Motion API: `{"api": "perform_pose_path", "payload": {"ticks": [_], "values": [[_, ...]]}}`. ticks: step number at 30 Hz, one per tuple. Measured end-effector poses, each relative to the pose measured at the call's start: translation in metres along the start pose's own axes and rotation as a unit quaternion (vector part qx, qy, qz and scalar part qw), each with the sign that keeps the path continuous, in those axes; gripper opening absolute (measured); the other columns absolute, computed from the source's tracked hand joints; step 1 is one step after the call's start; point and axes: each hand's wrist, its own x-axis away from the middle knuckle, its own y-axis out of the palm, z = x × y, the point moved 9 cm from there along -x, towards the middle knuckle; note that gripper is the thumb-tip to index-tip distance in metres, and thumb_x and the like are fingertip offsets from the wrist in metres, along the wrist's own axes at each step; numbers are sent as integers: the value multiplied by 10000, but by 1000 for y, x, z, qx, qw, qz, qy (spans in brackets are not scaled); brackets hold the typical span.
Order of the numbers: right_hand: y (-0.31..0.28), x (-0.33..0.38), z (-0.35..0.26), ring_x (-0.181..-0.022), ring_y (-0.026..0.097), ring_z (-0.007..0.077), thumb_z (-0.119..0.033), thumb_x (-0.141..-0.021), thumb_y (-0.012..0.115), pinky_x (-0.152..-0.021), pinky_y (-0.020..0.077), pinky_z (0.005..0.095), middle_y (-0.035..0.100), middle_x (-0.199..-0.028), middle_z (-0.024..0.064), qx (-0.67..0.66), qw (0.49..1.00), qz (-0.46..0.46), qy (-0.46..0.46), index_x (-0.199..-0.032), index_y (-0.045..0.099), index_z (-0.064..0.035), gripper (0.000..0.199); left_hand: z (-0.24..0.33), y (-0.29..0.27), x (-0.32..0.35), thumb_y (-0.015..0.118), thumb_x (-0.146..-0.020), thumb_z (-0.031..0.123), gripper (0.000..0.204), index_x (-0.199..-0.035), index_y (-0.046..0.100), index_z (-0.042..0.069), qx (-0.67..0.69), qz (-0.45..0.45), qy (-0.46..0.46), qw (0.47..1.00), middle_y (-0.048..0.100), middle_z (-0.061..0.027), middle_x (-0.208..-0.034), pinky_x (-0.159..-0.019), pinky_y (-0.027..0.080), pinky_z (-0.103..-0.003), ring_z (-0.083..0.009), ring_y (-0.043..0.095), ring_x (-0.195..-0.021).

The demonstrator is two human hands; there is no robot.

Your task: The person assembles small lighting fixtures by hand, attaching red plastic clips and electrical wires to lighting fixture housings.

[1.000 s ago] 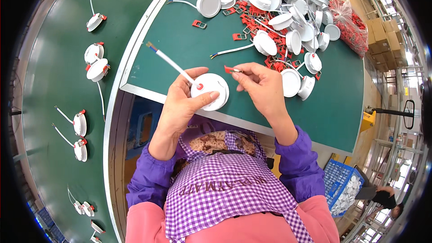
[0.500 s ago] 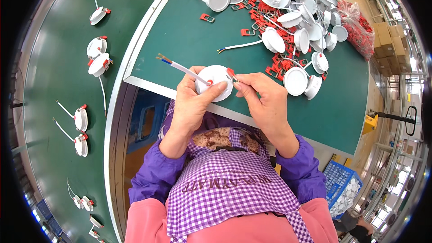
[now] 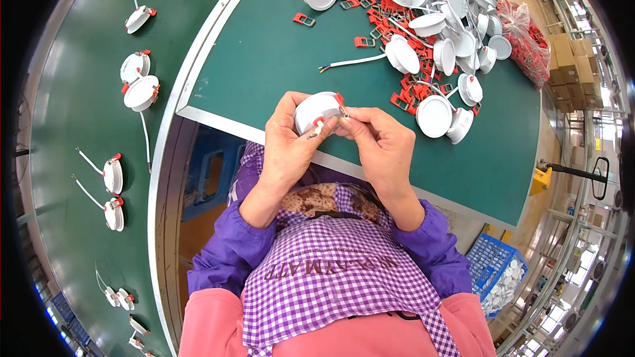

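White lamp between both hands

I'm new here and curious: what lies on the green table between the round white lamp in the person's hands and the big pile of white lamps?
In the head view, only bare green table and one white cable trailing from the pile; the held round white lamp sits apart.

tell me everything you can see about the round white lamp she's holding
The round white lamp is a small disc-shaped downlight, apparently plastic, with a smooth domed face. A red spring clip sits at its right edge, another red bit at its lower edge. The left hand cradles it above the table edge; the right hand pinches the clip side.
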Motion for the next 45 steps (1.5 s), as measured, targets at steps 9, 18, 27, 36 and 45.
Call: {"api": "perform_pose_path", "payload": {"ticks": [9, 18, 27, 36, 45], "values": [[-15, -6, -22, -704, 670, 160, -11, -838, 665, -622, 517, 249, 688, -841, 115, 122, 980, 30, -152, -936, 678, 37, 110, 2, 6, 5, 724, -824, 44, 237, -985, 549, 31, 30, 3, -6, 1000, 625, -11, -902, -713, 483, -211, -53, 577, -822], [-8, -2, -8, -782, 655, 231, 19, -840, 633, -653, 515, 295, 665, -913, 143, 143, 981, 44, -124, -987, 664, 21, 150, -5, 5, 1, 728, -832, 77, 282, -1022, 526, 25, -37, 21, 21, 999, 649, -70, -956, -780, 545, -263, -119, 635, -875], [-4, -3, -12, -763, 642, 270, 34, -838, 610, -660, 513, 320, 651, -901, 155, 182, 974, 29, -135, -980, 653, 31, 148, -9, 7, 1, 702, -844, 45, 248, -1025, 534, 20, -1, 32, 12, 999, 647, -53, -949, -775, 516, -236, -98, 615, -864], [-1, -1, -8, -779, 642, 277, 25, -840, 608, -676, 514, 333, 651, -891, 153, 190, 972, 47, -131, -970, 653, 28, 138, -14, 3, -2, 709, -844, 59, 255, -1022, 532, 16, -38, 61, 9, 997, 646, -53, -949, -761, 515, -228, -90, 611, -861], [2, -1, -6, -794, 654, 295, 38, -832, 604, -685, 520, 340, 661, -913, 167, 188, 973, 45, -125, -971, 651, 32, 147, -18, 0, -7, 708, -847, 65, 247, -1018, 534, 24, -49, 48, 24, 997, 646, -40, -944, -758, 517, -226, -86, 615, -845]]}}
